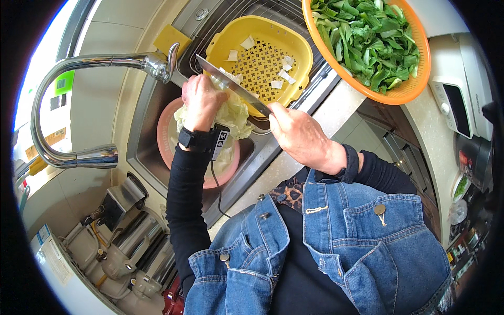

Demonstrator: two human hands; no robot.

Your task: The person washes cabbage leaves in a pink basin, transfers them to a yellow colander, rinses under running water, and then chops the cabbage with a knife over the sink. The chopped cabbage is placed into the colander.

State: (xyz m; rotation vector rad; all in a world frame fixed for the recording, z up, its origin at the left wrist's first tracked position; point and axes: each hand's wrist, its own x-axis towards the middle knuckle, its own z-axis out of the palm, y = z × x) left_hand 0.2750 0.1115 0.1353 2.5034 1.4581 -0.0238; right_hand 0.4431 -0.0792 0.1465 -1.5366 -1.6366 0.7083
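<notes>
My left hand (202, 100) grips a bunch of pale cabbage leaves (234, 114) over the sink, at the near left edge of a yellow plastic colander (303, 51). In my right hand (301, 136) is a kitchen knife (236, 86), its blade slanting up and left across the cabbage, close to my left hand. Several white cut cabbage pieces (277, 84) lie on the colander's perforated bottom. Beneath my left wrist, a pink basin (167, 138) with more pale leaves in it stands in the sink, partly hidden by my arm and the leaves.
An orange basket (423, 59) of chopped leafy greens (370, 43) stands at upper right. The chrome faucet (75, 63) arches at the left, near a yellow sponge (172, 39). The colander rests over a wire rack (252, 8). A white appliance (453, 106) sits at far right.
</notes>
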